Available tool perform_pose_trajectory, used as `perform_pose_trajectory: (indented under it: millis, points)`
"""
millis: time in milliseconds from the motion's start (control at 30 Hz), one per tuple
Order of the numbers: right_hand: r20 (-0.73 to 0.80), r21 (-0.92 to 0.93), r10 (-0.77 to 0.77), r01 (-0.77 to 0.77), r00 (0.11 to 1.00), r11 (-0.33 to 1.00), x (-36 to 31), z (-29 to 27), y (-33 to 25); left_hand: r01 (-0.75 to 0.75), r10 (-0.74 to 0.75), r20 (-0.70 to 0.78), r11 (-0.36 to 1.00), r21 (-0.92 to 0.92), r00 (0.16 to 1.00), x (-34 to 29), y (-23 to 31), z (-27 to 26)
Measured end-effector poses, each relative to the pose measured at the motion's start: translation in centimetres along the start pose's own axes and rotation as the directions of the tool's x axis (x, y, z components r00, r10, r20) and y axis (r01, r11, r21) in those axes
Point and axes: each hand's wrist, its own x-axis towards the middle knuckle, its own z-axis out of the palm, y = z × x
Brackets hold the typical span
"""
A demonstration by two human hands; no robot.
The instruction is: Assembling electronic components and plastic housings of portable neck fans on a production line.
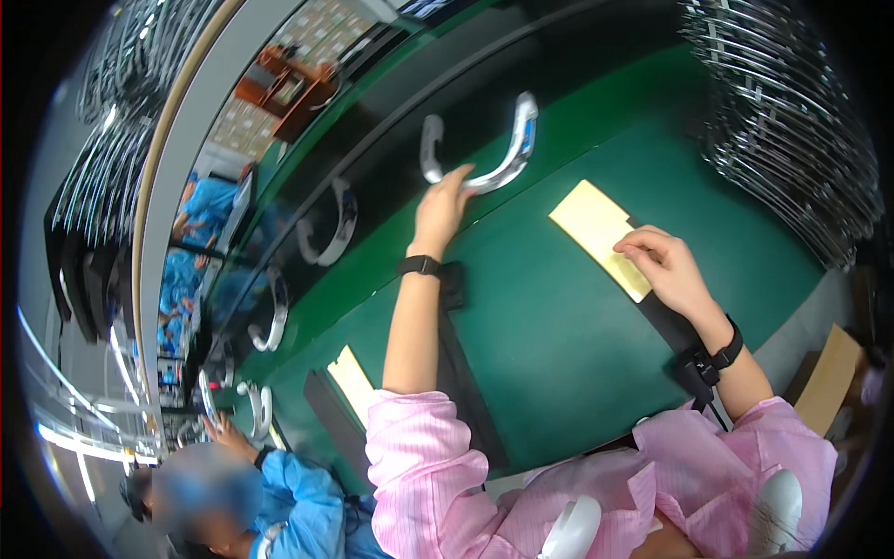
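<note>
My left hand (440, 212) reaches to the far side of the green bench and grips a white and grey U-shaped band (505, 173) at its curved bottom. A blue patch shows on one arm of the band, and the picture is slightly smeared there. My right hand (666, 270) is over a yellow pad (589, 216), fingers curled and tips drawn together at its edge. Whether anything small is between those fingers is hidden. The pad lies on a long black strip (666, 319). Both wrists wear black bands with small boxes.
Bundles of shiny metal frames (782, 112) hang at the right. Similar U-shaped bands (337, 224) show along the dark strip (372, 177) to the left. A second yellow pad (351, 377) lies beside black strips. A co-worker in blue (303, 494) sits close at my left; a cardboard piece (829, 377) stands right.
</note>
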Motion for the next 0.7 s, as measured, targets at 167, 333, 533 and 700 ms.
perform_pose_trajectory:
  millis: [167, 333, 533, 700]
  points:
    - [-0.086, -0.365, -0.008, -0.024, 0.996, 0.931, -0.2, 0.0, 0.4, 0.006, 0.075, -0.248, 0.950, 0.312, 0.966, -3.9, -6.0, -6.1]
    - [-0.054, -0.332, 0.061, -0.076, 0.997, 0.940, 0.4, 0.6, 0.3, 0.498, -0.263, -0.439, 0.631, 0.595, 0.859, -17.5, -19.6, -15.4]
    - [0.044, -0.223, 0.143, -0.130, 0.989, 0.966, 0.3, -0.7, 0.4, 0.714, -0.802, -0.368, 0.102, 0.693, 0.471, -28.7, -27.8, -19.9]
    - [0.039, -0.164, 0.312, -0.302, 0.949, 0.939, 0.9, -1.2, -0.1, 0.696, -0.877, -0.305, 0.045, 0.717, 0.371, -29.1, -31.1, -20.9]
